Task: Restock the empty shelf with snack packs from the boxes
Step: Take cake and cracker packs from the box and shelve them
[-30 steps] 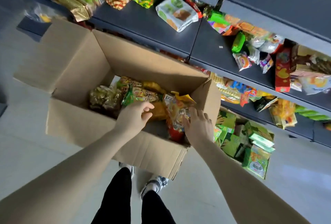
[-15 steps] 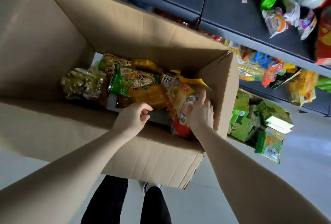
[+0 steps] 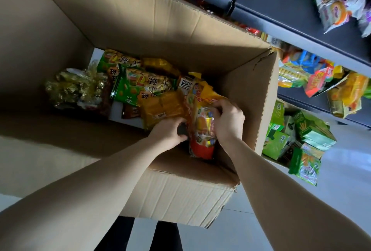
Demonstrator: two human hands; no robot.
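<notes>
Head view: both hands reach into the open cardboard box [image 3: 180, 30] standing on the floor. The right hand [image 3: 228, 122] curls its fingers [image 3: 217, 108] over the upper right side of a red-and-yellow snack pack [image 3: 202, 130], which stands against the box's right wall. The left hand [image 3: 170, 132] grips the same pack's left edge with curled fingers. Green packs [image 3: 138, 86], an orange pack [image 3: 162, 108] and a gold-wrapped bag [image 3: 74, 88] lie in the box. The dark shelf [image 3: 281, 0] beyond carries a few packs.
</notes>
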